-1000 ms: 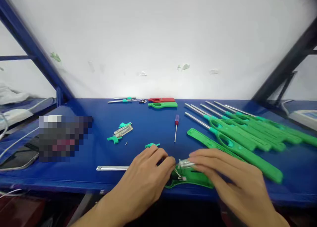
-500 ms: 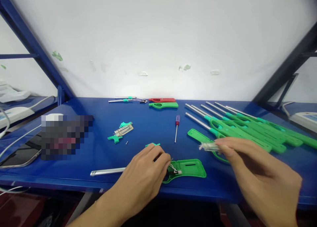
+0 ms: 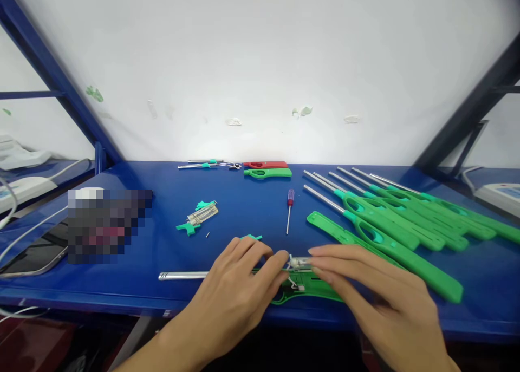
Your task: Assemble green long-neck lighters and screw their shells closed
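Observation:
An open green lighter shell (image 3: 323, 287) lies at the table's front edge, its silver tube (image 3: 182, 275) reaching out to the left. White wires and a small black part show inside the shell. My left hand (image 3: 239, 285) is closed over the shell's neck, hiding the trigger area. My right hand (image 3: 374, 291) pinches a clear fuel tank (image 3: 299, 263) just above the shell, close to my left fingertips. Whether the tank touches the shell, I cannot tell. Behind my right hand, a loose green shell half (image 3: 325, 224) lies partly under a whole lighter.
Several green lighters (image 3: 426, 220) lie fanned out on the right. A screwdriver (image 3: 290, 198) lies mid-table. Another clear tank (image 3: 203, 213) with teal triggers (image 3: 187, 228) sits left of centre. Red (image 3: 266, 165) and green handle pieces (image 3: 268, 173) lie by the wall; a phone (image 3: 36, 250) is at left.
My right hand has brought the clear tank leftward and down, over the open shell. The shell and tube have shifted slightly right, with my left hand still on them.

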### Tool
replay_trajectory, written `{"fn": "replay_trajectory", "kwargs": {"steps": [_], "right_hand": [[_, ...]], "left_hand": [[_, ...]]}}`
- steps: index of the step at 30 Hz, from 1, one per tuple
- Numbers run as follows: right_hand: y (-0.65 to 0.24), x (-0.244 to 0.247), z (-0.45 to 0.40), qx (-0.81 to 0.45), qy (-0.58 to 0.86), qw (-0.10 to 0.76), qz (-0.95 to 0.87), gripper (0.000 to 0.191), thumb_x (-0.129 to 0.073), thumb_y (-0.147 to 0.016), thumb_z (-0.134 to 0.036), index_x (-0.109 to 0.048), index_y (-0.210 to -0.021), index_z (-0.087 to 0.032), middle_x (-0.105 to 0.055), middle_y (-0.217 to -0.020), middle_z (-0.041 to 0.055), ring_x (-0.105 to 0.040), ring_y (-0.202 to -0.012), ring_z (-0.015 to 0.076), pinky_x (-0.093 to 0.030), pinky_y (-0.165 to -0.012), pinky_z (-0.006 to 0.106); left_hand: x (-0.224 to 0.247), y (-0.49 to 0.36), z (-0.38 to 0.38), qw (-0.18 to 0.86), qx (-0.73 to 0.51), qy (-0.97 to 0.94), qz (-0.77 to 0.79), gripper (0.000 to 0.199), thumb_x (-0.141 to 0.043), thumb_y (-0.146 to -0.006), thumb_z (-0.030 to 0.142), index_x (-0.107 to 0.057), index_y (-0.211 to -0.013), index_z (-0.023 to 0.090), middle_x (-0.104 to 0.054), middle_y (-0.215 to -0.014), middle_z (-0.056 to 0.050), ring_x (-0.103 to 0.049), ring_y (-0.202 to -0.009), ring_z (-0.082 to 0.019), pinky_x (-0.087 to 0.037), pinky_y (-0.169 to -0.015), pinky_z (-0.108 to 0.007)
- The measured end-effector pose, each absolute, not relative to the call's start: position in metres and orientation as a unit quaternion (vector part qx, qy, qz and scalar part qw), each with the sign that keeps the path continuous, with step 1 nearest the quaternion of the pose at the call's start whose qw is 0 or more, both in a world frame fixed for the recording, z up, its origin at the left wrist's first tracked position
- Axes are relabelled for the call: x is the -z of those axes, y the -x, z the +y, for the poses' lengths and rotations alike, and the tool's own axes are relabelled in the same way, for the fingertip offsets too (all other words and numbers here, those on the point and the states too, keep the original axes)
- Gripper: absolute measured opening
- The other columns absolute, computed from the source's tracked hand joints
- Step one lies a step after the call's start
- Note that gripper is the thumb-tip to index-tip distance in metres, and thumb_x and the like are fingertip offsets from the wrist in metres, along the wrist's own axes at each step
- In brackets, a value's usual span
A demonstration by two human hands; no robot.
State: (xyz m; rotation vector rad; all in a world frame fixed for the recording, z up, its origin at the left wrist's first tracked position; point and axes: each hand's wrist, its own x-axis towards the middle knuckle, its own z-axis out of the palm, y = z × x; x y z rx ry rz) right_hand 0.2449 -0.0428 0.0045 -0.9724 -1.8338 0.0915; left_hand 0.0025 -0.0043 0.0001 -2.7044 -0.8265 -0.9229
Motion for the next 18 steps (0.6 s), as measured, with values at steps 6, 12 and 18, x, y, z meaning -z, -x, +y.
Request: {"fn": "replay_trajectory", "kwargs": {"steps": [6, 12, 18], "right_hand": [[-0.2434, -0.0043, -0.0425, -0.045, 0.392, 0.505, -0.768, 0.019, -0.075, -0.103, -0.013, -0.085, -0.11, -0.028, -0.087, -0.109, -0.0036, -0.085, -0.096, 0.0106, -0.064, -0.097, 0.013], [-0.2437, -0.0038, -0.0425, -0.058, 0.381, 0.504, -0.773, 0.018, -0.074, -0.103, -0.014, -0.085, -0.108, -0.028, -0.087, -0.109, -0.002, -0.085, -0.093, 0.012, -0.066, -0.093, 0.014], [-0.2446, -0.0072, -0.042, -0.068, 0.37, 0.506, -0.776, 0.022, -0.073, -0.101, -0.011, -0.087, -0.105, -0.028, -0.088, -0.105, -0.0001, -0.087, -0.088, 0.0149, -0.069, -0.085, 0.017]], "left_hand": [[0.0032, -0.0002, -0.0043, 0.07, 0.327, 0.909, -0.25, 0.013, -0.055, -0.114, 0.01, -0.065, -0.121, 0.014, -0.072, -0.102, -0.005, -0.061, -0.088, -0.023, -0.049, -0.082, -0.041], [0.0037, 0.0043, -0.005, 0.061, 0.324, 0.914, -0.237, 0.03, -0.044, -0.11, -0.003, -0.066, -0.123, 0.012, -0.072, -0.105, -0.006, -0.059, -0.09, -0.022, -0.049, -0.082, -0.039], [-0.0001, 0.0032, -0.0057, 0.075, 0.33, 0.912, -0.232, 0.031, -0.04, -0.113, -0.001, -0.066, -0.122, 0.012, -0.071, -0.1, -0.005, -0.062, -0.091, -0.022, -0.05, -0.08, -0.038]]}}
